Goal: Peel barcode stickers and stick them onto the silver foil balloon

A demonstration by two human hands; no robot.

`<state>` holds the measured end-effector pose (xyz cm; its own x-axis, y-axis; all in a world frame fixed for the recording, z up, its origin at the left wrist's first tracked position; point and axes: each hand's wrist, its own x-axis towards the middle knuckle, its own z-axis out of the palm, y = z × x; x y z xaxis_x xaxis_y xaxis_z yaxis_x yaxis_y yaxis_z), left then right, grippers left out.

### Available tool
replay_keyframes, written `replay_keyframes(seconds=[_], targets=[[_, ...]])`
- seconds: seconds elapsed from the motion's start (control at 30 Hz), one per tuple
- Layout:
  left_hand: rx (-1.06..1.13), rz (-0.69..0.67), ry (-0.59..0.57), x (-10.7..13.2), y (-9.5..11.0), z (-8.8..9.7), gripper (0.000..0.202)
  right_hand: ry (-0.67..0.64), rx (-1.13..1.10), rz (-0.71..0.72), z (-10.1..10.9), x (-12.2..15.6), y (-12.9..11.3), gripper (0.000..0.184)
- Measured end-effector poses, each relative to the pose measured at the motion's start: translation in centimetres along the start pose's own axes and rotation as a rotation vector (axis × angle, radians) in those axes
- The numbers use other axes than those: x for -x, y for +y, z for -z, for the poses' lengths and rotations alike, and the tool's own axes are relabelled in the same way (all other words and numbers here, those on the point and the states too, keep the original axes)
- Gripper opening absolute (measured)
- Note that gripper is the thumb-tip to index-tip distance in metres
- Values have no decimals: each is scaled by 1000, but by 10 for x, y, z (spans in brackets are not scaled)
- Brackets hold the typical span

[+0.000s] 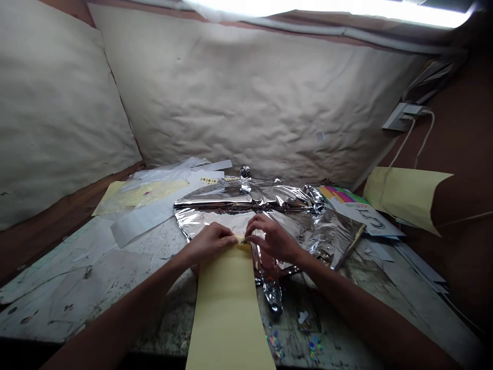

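Note:
A long strip of yellow paper (229, 308) runs from the bottom of the view up to both hands. My left hand (213, 240) is closed, its thumb and fingers pinching the strip's upper left end. My right hand (271, 237) is closed in a pinch at the strip's upper right end; a small dark bit shows at its fingertips, too small to name. Beneath and beyond the hands lies crumpled silver foil sheeting (308, 226). One narrow foil tail (271, 293) hangs toward me, to the right of the strip.
At the left lie white paper strips (142, 221) and yellow sheets under clear plastic (154, 192). A colourful notebook (365, 216) rests at the right, near a curled yellow sheet (404, 195). Shiny sequins (314, 349) are scattered in front. A socket with cords (404, 115) is on the right wall.

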<state>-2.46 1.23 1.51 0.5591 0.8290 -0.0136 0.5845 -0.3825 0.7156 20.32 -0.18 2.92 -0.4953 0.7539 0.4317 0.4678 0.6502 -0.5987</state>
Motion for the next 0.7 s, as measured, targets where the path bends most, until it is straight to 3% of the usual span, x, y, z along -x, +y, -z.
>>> replay_keyframes(seconds=[0.17,0.27,0.33,0.43,0.7], targets=[[56,-17,-161,4,-1,9,41,-321,-426,-311,51,1,0,22],[59,-108,-353,9,9,9,41,-595,-526,-489,55,14,12,29],[77,-143,-474,13,17,6,47,-685,-523,-565,49,22,21,31],[62,-177,-543,17,25,-1,57,-721,-489,-619,40,29,29,32],[9,-189,-497,19,26,-11,58,-675,-347,-570,35,25,22,21]])
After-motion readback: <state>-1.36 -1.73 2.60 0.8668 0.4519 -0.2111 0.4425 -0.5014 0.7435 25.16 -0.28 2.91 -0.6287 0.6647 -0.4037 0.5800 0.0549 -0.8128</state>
